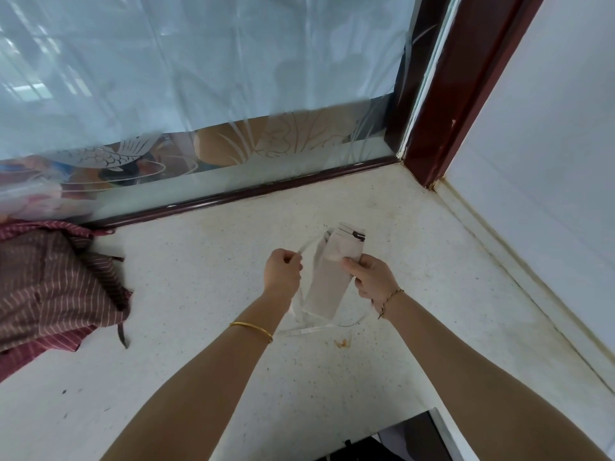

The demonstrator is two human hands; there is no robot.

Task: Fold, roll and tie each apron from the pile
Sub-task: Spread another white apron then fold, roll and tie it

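Observation:
A beige apron (327, 284), folded into a narrow roll, is held upright just above the speckled white counter (206, 277). My right hand (372, 276) grips the roll at its right side, thumb pressed on the front. My left hand (283, 269) pinches a thin pale strap (307, 244) that runs up to the roll's top. More of the strap (319, 327) loops loosely on the counter below the roll. A pile of maroon striped aprons (56, 287) lies at the left edge.
A glass window with frosted fish etching and a dark red frame (239, 193) closes the counter's far side. A white wall (549, 178) bounds the right. An orange stain (342, 342) marks the counter. The counter's front edge drops off at the bottom right.

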